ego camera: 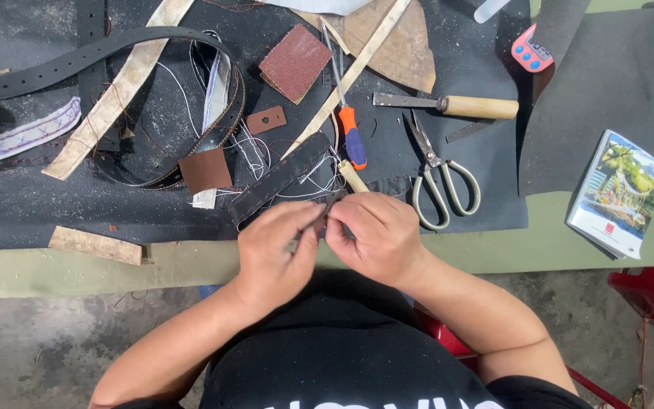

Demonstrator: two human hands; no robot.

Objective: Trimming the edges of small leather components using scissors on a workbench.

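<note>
While we look down past a black shirt, our left hand [272, 246] and right hand [376, 235] meet at the worktop [191, 261] edge, both pinching the near end of a dark stitched leather strap [278, 179] that runs away leftward. Just beyond lie pale-handled steel scissors [440, 178], an orange-handled screwdriver [352, 136] and a wooden-handled knife [448, 104].

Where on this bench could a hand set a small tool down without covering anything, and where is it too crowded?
Free: the black mat left of the dark belt, above the wood offcut; and the mat between the scissors and the booklet. Crowded: around both hands, left and right, amid threads and straps.
</note>
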